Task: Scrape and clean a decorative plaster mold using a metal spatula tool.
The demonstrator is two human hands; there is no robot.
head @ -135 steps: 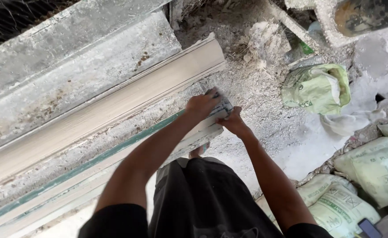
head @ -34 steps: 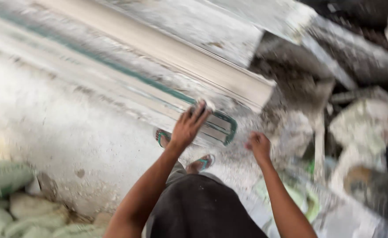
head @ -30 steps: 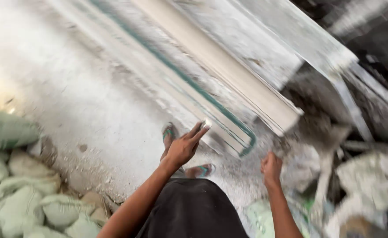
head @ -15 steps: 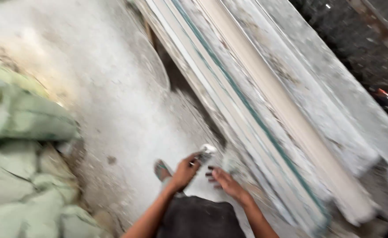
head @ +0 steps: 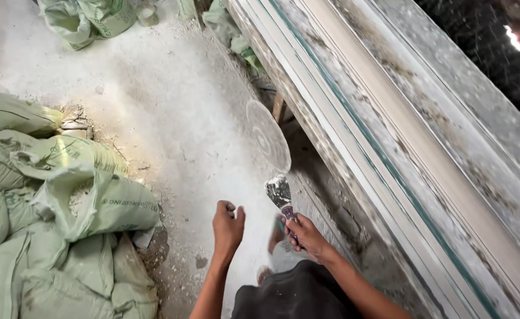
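While my right hand [head: 308, 236] is wrapped around the purple handle of a putty knife [head: 281, 197], its plaster-caked blade points up and away from me, above the dusty floor [head: 171, 118] and just beside the lower edge of the long workbench [head: 354, 159]. My left hand [head: 227, 226] hangs apart from the knife with its fingers curled into a loose fist, holding nothing. To my right the bench runs off into the distance, carrying a long pale moulding [head: 425, 153] beside a thin green strip [head: 360, 130], all of it crusted with white. A round, patterned plaster disc [head: 267, 137] leans against the bench's side just beyond the blade. On my left, stacked green sacks [head: 53, 224] crowd the floor close to my left arm, and more sacks [head: 88, 20] lie at the far end. My foot in a sandal [head: 278, 227] shows below the knife.
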